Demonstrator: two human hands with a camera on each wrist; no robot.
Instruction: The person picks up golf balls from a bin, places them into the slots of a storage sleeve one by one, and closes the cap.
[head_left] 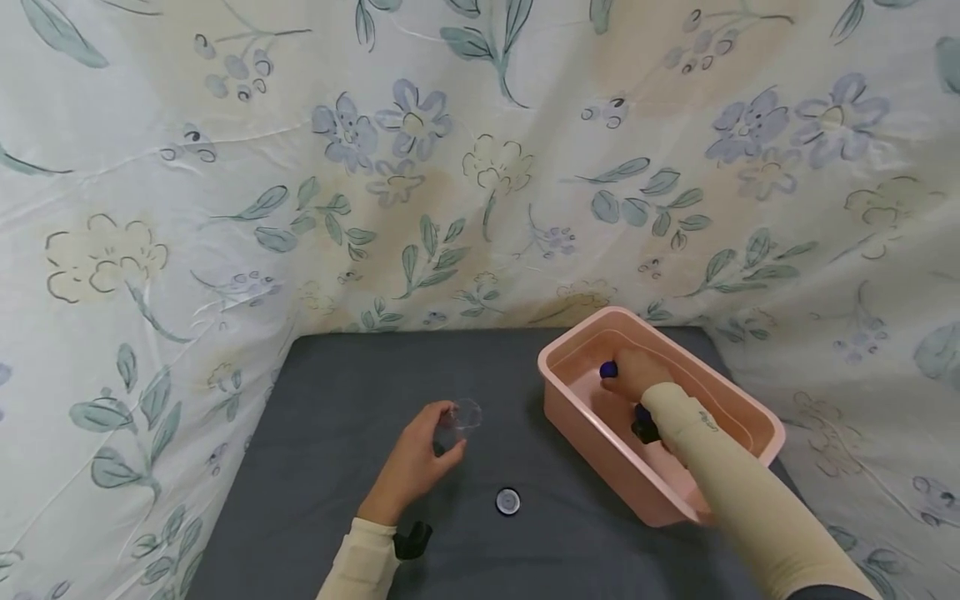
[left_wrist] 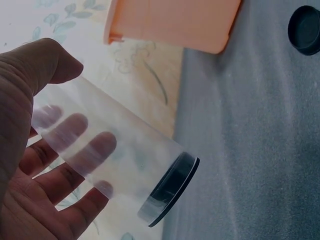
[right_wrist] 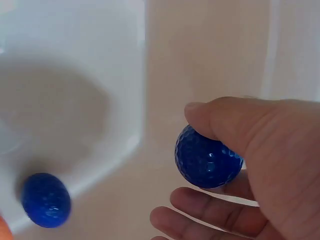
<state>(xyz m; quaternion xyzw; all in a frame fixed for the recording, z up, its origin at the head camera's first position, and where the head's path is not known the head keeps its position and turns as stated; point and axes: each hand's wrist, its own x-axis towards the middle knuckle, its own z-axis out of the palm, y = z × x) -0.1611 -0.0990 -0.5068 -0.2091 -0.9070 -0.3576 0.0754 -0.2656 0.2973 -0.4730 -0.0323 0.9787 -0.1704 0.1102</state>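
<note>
My left hand (head_left: 416, 458) grips a clear plastic tube (left_wrist: 120, 145) between thumb and fingers, above the table. The fingers show through its wall, and a black cap (left_wrist: 172, 190) closes the lower end. My right hand (head_left: 637, 375) reaches into a pink bin (head_left: 600, 446) on the right. Between its thumb and fingers it holds a dimpled blue golf ball (right_wrist: 207, 157). Lower down in the bin, apart from the hand, lies a second blue ball (right_wrist: 46, 200). The round black lid (head_left: 507, 501) rests on the table between the left hand and the bin.
A dark grey cloth covers the table (head_left: 337, 375). Flowered fabric (head_left: 450, 208) hangs behind it and along both sides. The bin's raised walls surround the right hand. An orange edge (right_wrist: 4, 232) shows at the lower left corner of the right wrist view.
</note>
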